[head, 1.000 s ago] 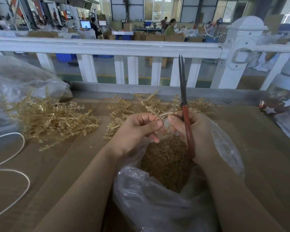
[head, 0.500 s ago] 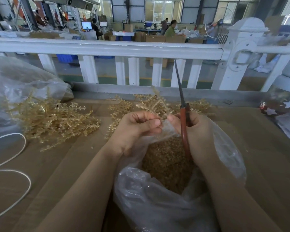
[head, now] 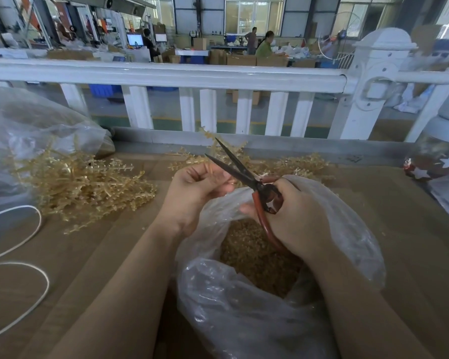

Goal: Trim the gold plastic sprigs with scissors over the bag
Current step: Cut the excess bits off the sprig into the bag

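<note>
**Scissors swung down and opened over the bag**

The gold sprig sat pinched in the left hand, fingers curled round its stem, its tips poking up past the knuckles toward the white railing. The hand held it above the far rim of the clear plastic bag, whose mouth gaped between the two forearms and showed a heap of gold trimmings inside.

The right hand gripped the red-handled scissors, fingers wrapped through and around the loops. Half a second before, the blades had pointed almost straight up and lay closed against each other; now they slanted up and to the left, parted in a narrow V, with their tips beside the sprig just above the left hand's fingers. I could not tell whether either blade touched the plastic. The left hand had barely shifted, though more of the sprig stood clear above it than earlier.

Beyond the hands a loose spread of sprigs lay on the brown table, as before. A bigger pile rested to the left, next to another clear bag, and a white cord looped near the table's left edge. At far right a clear container with white stars stood near the railing.
</note>
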